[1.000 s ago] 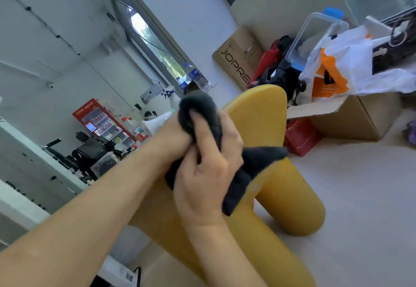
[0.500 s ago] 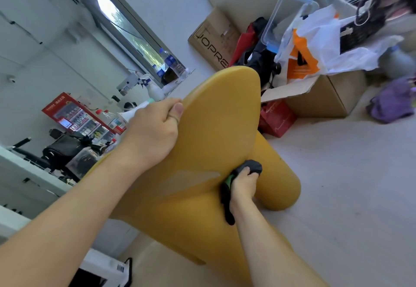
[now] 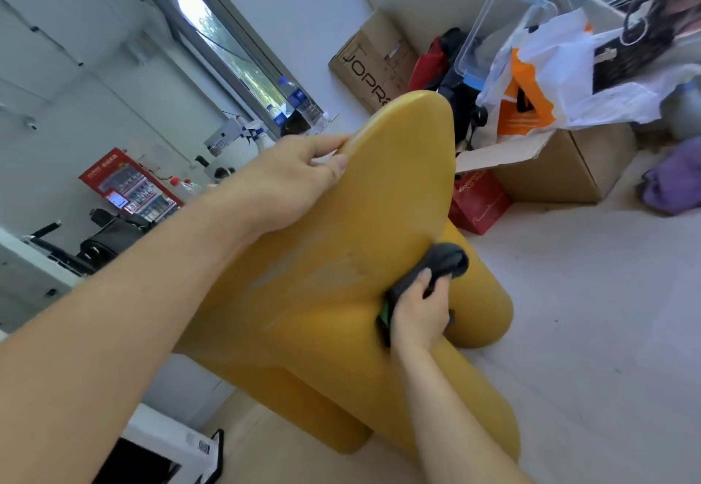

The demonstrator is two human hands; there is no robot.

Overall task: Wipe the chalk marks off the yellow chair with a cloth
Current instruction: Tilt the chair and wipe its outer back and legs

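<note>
Yellow chair (image 3: 398,187): stands on the pale floor in the middle of the view, between the two forearms, with its rounded end pointing away from the wearer.
Left hand (image 3: 288,180): a second ago it was engaged with the cloth. It is now clamped on the chair's upper left edge, thumb on the face and fingers curled over the rim, so the chair is judged to be steadied.
Chalk marks (image 3: 303,275): pale, faint streaks are seen across the middle of the broad face. They are not yet removed.
Cloth (image 3: 444,261): a second ago it was bundled between both hands. It is now bunched and pressed to the chair's right flank, just right of the streaks.
Right hand (image 3: 417,316): its fingers are curled tightly round the cloth.
Meaning for the task: preparation is judged finished and wiping begun. The streaked area is still to be covered.
Chair surface: smooth and moulded, with a slight sheen, rounded edges and thick cylindrical legs.
Cloth texture: dark grey, soft and creased, with a green strip showing near the wrist.
Chalk texture: dry, powdery and smeared.
Right-hand surroundings: a red bag (image 3: 478,202) and an open cardboard box (image 3: 569,164) are noted behind the chair.
</note>
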